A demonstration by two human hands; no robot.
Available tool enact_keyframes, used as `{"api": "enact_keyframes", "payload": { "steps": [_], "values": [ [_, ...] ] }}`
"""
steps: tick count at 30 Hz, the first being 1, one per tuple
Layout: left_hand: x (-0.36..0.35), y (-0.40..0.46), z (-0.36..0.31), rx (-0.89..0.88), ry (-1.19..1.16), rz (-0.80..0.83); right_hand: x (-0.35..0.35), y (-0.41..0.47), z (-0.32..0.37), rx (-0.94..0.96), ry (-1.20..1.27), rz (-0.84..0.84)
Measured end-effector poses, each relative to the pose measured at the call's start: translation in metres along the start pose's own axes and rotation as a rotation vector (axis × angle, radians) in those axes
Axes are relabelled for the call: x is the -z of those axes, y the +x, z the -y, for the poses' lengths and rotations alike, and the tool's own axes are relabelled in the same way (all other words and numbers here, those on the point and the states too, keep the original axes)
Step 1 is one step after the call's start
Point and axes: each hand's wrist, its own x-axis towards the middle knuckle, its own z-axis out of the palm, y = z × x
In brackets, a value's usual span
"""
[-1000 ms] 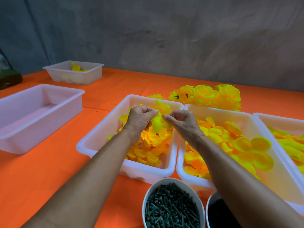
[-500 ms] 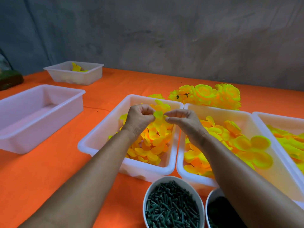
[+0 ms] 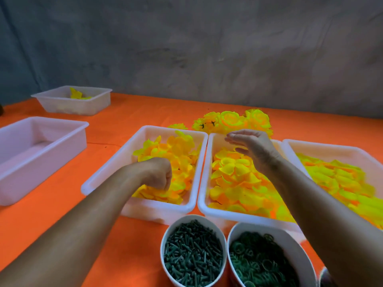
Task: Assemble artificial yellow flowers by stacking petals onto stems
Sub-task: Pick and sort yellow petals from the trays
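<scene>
My left hand [image 3: 157,172] reaches down into the left white bin [image 3: 107,172], fingers curled shut among the small yellow-orange petals [image 3: 178,150]. Whatever it grips is hidden under the knuckles. My right hand [image 3: 252,150] hovers open, fingers spread, above the middle bin [image 3: 204,183] of larger yellow petals [image 3: 234,179], and holds nothing. A white cup of dark green stems [image 3: 192,253] stands at the near edge. Finished yellow flowers [image 3: 232,121] lie behind the bins.
A third bin of petals [image 3: 290,142] sits at the right. A cup of green rings [image 3: 259,264] stands beside the stem cup. An empty white bin [image 3: 12,129] is at the left, with a smaller bin [image 3: 62,104] holding a few yellow pieces behind it. The orange table meets a grey wall.
Both hands were pinching one small yellow petal above the left bin. They have parted: the left dropped into the left bin, the right opened and moved over the middle bin.
</scene>
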Motion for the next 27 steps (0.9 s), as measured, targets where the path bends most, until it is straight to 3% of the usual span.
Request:
{"api": "enact_keyframes", "payload": {
  "steps": [3,9,11,15,21,27],
  "values": [
    [0.008,-0.003,-0.011,0.003,-0.010,-0.031,0.029,-0.008,-0.007,0.048,-0.107,-0.073],
    [0.012,0.013,-0.064,-0.091,-0.099,-0.520,0.050,-0.019,-0.038,0.113,-0.462,-0.184],
    [0.010,0.024,-0.082,-0.111,-0.149,-0.576,0.048,-0.020,-0.048,0.092,-0.580,-0.216],
    [0.007,0.044,-0.105,-0.153,-0.209,-0.601,0.042,-0.017,-0.060,0.043,-0.735,-0.118],
    [-0.015,0.057,-0.108,-0.185,-0.315,-0.691,0.060,-0.013,-0.061,0.021,-0.525,-0.287],
    [-0.020,0.057,-0.105,-0.247,-0.315,-0.724,0.073,-0.020,-0.043,0.004,-0.299,-0.270]
  ]
}}
